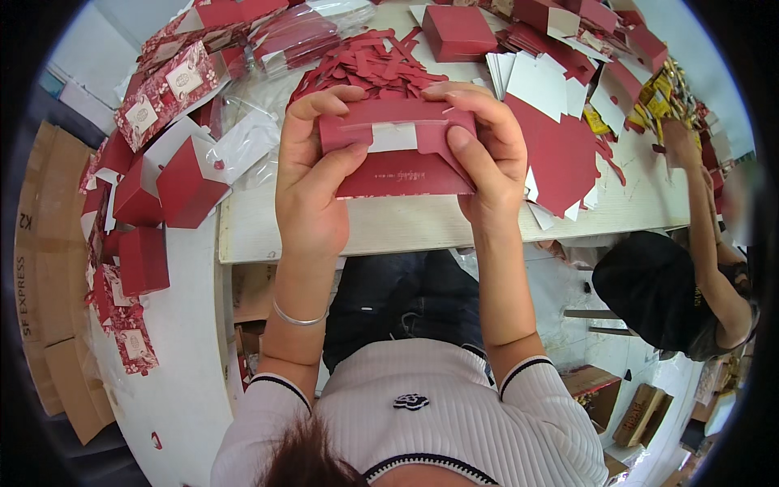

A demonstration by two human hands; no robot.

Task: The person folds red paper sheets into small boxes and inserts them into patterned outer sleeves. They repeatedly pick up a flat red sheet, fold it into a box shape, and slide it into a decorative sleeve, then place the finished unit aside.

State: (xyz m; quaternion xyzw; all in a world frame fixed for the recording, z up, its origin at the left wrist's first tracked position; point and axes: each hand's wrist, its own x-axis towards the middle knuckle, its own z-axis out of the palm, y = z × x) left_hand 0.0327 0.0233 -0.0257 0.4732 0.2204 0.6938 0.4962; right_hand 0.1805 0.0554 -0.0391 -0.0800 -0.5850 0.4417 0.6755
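Observation:
Between my two hands I hold a dark red cardboard box (402,172) above the table's front edge, its long side toward me. A white patch shows in the gap between its folded flaps. Its left end is in my left hand (318,166), thumb pressed on a flap and fingers curled over the far edge. My right hand (490,150) grips the other end in the same way, its thumb on the right flap. Just beyond the box lies a heap of cut red card strips (369,65). Flat red card sheets (556,158) spread beside my right hand.
Open red boxes (191,183) and patterned boxes (166,93) pile up on the left, with clear plastic (251,101) among them. A closed red box (458,34) stands at the back. At the right a co-worker's arm (690,158) reaches toward yellow packets (659,105). Brown cartons (61,284) line the far left.

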